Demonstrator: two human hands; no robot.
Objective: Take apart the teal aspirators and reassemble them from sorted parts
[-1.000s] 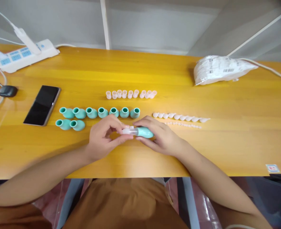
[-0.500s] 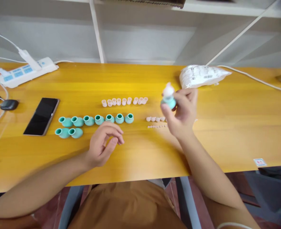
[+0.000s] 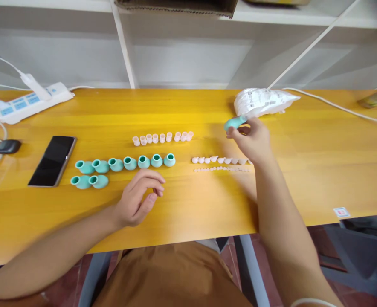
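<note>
My right hand [image 3: 253, 140] reaches far across the yellow table [image 3: 188, 111], its fingers closed on a teal bulb piece [image 3: 234, 123] just in front of a white plastic bag [image 3: 262, 101]. My left hand [image 3: 139, 197] rests near the table's front with fingers loosely curled and nothing in them. Just beyond it lie two rows of teal bulbs [image 3: 124, 163]. A row of small pale cups [image 3: 162, 137] lies farther back. Beside my right wrist run a row of white tips [image 3: 220, 160] and a line of tiny white pieces [image 3: 218, 169].
A black phone [image 3: 52, 160] lies at the left. Behind it are a white power strip [image 3: 28, 102] with plugs and cables and a dark mouse [image 3: 7, 146]. A white cable [image 3: 335, 106] crosses the back right. A small sticker [image 3: 341, 212] marks the front right edge.
My hands parted. The right hand carried the teal piece up and away toward the white bag, and now holds it low by the bag. The left hand stayed near the front, empty.
</note>
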